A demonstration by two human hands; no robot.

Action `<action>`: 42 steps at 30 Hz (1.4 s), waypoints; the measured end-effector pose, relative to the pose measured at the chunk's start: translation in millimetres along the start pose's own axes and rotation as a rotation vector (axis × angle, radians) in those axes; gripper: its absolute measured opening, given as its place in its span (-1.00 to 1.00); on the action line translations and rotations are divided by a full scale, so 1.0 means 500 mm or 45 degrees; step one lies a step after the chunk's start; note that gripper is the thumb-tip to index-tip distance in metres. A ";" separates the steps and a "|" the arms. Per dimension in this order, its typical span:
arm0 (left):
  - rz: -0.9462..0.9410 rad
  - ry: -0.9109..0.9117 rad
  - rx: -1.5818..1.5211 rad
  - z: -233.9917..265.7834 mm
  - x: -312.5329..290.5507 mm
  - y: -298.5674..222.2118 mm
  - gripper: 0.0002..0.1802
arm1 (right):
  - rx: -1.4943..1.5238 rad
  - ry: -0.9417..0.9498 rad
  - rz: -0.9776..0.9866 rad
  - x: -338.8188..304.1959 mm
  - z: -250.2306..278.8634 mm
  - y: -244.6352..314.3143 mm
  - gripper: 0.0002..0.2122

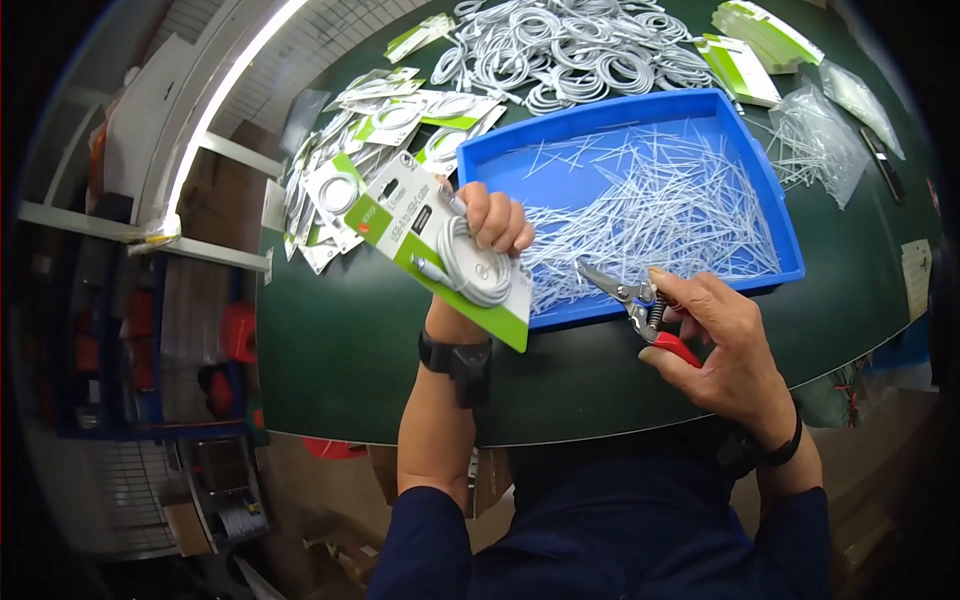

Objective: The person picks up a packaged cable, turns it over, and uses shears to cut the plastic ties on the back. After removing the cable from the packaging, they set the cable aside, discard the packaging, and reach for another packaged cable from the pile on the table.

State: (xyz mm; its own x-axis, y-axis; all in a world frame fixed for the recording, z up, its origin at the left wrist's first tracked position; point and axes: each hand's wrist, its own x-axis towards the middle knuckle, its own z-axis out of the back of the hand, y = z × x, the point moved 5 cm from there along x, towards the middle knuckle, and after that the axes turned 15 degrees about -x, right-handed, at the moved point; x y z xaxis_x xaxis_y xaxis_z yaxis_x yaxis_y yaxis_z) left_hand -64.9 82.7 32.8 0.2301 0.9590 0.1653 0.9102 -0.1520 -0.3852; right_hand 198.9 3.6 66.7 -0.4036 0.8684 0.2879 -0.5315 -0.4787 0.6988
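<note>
My left hand (494,219) is closed on a white and green cable card (409,214), held tilted above the near left corner of a blue tray. A coiled white cable (482,277) is fastened on the front of that card. In my right hand (715,335) are pruning shears (640,303) with a red handle and a spring. Their blades point left, over the near side of the blue tray (600,112), apart from the card. Many thin white plastic strips, like cable ties (650,210), lie scattered in the tray.
Behind the tray a heap of coiled white cables (585,50) covers the green table (340,370). Carded cables (390,122) are piled at the left. Stacked green and white cards (745,68), a clear plastic bag (825,135) and a black-handled knife (882,165) lie at the right.
</note>
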 end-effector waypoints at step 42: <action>-0.227 0.143 0.078 -0.007 0.000 0.118 -0.38 | -0.197 -0.034 0.126 0.006 -0.048 -0.027 -0.49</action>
State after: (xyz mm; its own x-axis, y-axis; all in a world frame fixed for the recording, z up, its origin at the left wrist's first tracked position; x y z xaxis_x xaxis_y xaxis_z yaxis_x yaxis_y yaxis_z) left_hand -10.0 72.8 13.4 0.1076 0.9362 0.3345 0.9182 0.0354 -0.3945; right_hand 187.0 9.7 42.4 -0.4409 0.8183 0.3688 -0.5993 -0.5742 0.5578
